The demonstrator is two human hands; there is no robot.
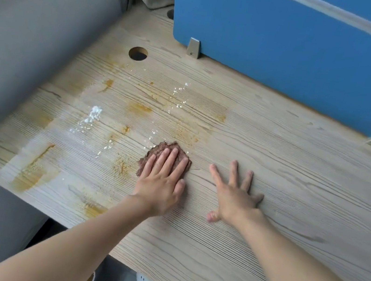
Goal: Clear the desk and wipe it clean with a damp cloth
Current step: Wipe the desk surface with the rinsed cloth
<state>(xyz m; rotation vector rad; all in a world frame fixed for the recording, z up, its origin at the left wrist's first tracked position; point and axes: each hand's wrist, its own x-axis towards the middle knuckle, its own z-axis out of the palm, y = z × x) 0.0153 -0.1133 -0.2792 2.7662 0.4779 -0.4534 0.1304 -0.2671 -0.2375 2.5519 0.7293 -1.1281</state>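
Centrally, a crumpled brown cloth (159, 148) lies on the wood-grain desk (283, 181); its long axis cannot be told. The left hand (159, 185) presses it flat-fingered, gripping nothing. The right hand (235, 197) rests splayed just beside. Orange stains (139, 108) and white crumbs (93, 115) lie leftward. A blue partition (293, 48) stands behind.

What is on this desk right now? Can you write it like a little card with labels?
left hand: flat on the cloth, fingers straight, pressing down
right hand: flat on the bare desk, fingers spread, apart from the cloth
cloth: brown, small, rumpled
stains: orange smears, mostly left of the cloth
crumbs: white, scattered among the stains
hole: round, far left of the desk
divider: blue, along the far edge
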